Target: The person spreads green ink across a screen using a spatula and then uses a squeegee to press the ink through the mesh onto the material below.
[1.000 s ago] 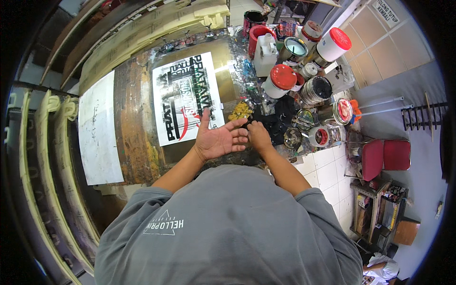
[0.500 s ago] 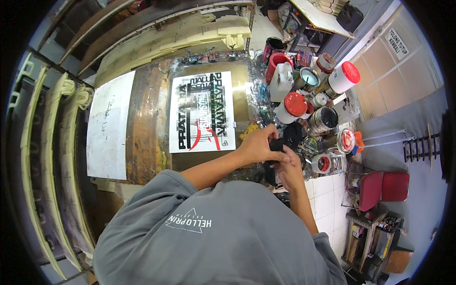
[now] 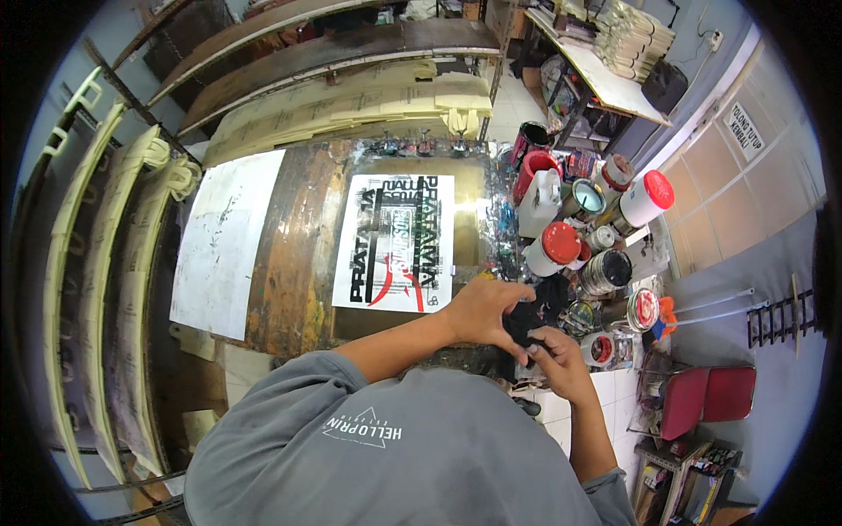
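This is a screen-printing workshop. A stained, ink-smeared bench (image 3: 289,263) carries a printed black-and-red film sheet (image 3: 399,241), and beside it crowd open ink cans (image 3: 605,272) and red-lidded tubs (image 3: 645,197). Wooden screen frames (image 3: 96,289) are racked along the left, with stacked paper (image 3: 636,35) on a far shelf.

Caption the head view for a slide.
Both hands, left hand and right hand, grip a black cloth beside paint cans at a stained printing table.

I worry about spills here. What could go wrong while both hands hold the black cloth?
The black cloth is held by the left hand and right hand beside crowded open paint cans; an elbow could tip one. The cloth might also smear the printed sheet nearby.
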Motion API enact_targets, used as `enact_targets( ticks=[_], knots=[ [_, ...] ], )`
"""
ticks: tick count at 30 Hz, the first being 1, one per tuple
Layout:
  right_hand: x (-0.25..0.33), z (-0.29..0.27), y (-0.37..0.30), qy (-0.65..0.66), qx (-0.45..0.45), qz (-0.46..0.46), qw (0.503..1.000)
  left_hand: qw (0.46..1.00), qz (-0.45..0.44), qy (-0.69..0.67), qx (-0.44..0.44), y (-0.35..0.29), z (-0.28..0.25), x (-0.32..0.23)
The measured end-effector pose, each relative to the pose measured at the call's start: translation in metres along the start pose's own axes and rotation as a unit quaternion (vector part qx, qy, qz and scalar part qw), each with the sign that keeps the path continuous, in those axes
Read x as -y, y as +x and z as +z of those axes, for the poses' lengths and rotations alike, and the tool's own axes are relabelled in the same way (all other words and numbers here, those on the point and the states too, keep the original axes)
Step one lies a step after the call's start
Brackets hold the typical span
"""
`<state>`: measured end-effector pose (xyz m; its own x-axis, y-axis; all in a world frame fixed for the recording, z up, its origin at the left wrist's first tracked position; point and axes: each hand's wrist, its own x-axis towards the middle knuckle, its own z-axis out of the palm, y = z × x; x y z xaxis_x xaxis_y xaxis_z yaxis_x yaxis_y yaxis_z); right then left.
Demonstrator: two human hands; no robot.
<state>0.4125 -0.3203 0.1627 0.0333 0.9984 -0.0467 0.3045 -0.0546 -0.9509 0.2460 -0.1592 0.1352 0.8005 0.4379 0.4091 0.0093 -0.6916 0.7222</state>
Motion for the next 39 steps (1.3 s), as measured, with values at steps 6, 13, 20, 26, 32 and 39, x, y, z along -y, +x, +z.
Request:
enact_targets(
  ticks=[6,13,20,26,32,39],
  knots=[
    [0.009,-0.015,0.002,-0.051,0.019,-0.028,0.998,0.997,0.027,0.043,-0.05,-0.005,-0.014,0.002],
    [-0.004,0.015,0.017,0.014,-0.044,-0.043,0.998,0.984,0.147,0.098,-0.013,0.02,-0.029,-0.012],
    [-0.004,0.002,-0.003,0.072,-0.046,0.052,0.995,0.98,0.135,0.138,-0.044,0.007,-0.042,0.004],
    [-0.023,0.028,0.014,0.122,-0.058,0.051,0.99,0.977,0.176,0.117,-0.033,0.021,-0.023,0.003],
    [-0.032,0.004,-0.007,0.003,-0.038,0.048,0.998,0.982,0.127,0.131,-0.054,-0.001,-0.029,0.02],
    [-0.05,0.033,0.007,0.107,-0.047,0.079,0.99,0.996,0.068,0.032,-0.036,-0.016,-0.004,0.015]
  ],
)
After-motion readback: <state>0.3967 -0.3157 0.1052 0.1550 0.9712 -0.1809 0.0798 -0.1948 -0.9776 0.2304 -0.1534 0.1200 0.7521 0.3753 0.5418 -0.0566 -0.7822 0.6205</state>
